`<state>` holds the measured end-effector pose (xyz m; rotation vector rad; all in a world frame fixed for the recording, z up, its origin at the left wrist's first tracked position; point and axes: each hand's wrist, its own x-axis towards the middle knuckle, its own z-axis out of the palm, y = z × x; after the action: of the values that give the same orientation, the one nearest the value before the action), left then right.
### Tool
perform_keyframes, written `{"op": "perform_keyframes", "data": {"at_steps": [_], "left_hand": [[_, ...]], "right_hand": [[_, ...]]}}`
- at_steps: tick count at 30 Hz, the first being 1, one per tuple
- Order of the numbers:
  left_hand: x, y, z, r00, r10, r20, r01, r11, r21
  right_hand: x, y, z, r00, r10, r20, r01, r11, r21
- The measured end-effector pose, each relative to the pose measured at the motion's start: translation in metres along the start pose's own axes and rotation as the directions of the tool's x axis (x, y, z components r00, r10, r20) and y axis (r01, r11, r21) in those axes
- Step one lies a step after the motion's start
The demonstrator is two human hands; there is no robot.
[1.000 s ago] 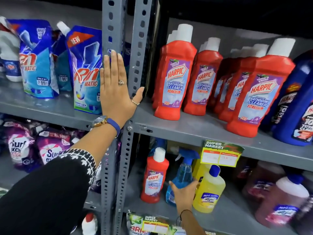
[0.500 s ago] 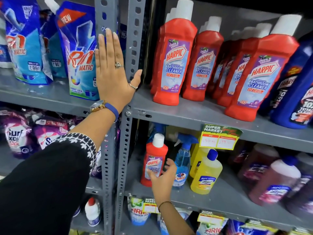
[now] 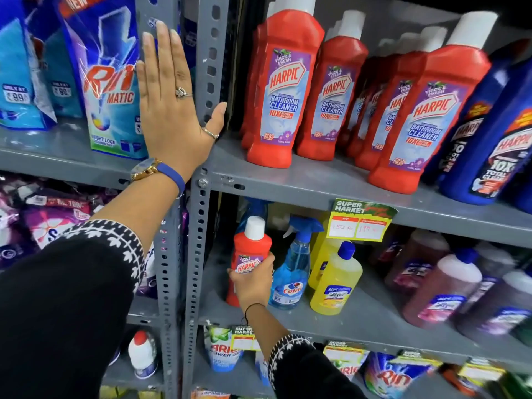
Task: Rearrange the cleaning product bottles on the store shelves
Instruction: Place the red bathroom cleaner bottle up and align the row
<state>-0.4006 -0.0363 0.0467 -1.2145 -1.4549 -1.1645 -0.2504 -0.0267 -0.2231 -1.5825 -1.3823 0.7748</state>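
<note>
My right hand grips a small red Harpic bottle with a white cap, standing at the left end of the middle shelf. Beside it stand a blue Colin spray bottle and a yellow Lizol bottle. My left hand lies flat and open against the grey upright post, fingers spread, holding nothing. On the upper shelf stands a row of several large red Harpic bathroom cleaner bottles, with dark blue Harpic bottles to their right.
Blue Rin Matic pouches fill the upper left shelf, purple Surf pouches the one below. Maroon bottles crowd the middle shelf's right. A price tag hangs from the upper shelf edge. Ariel and Rin pouches sit on the bottom shelf.
My right hand moved left from the blue spray bottle to the small red Harpic bottle and closed on it. The view has moved closer. My left hand stayed on the post.
</note>
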Motion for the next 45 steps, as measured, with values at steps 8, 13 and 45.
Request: {"op": "perform_keyframes", "data": {"at_steps": [8, 13, 45], "left_hand": [[-0.001, 0.002, -0.003, 1.000, -0.001, 0.013, 0.002, 1.000, -0.017], [-0.003, 0.003, -0.007, 0.998, -0.012, 0.064, 0.014, 1.000, -0.028], [-0.001, -0.001, 0.001, 0.999, 0.008, 0.042, -0.004, 0.996, -0.085]], "right_hand": [[-0.045, -0.025, -0.030, 0.989, -0.149, 0.005, 0.145, 0.970, 0.196], [-0.073, -0.083, -0.067, 0.959, -0.272, -0.084, 0.281, 0.857, 0.432], [0.039, -0.224, -0.153, 0.760, -0.382, -0.525, 0.382, 0.917, -0.114]]}}
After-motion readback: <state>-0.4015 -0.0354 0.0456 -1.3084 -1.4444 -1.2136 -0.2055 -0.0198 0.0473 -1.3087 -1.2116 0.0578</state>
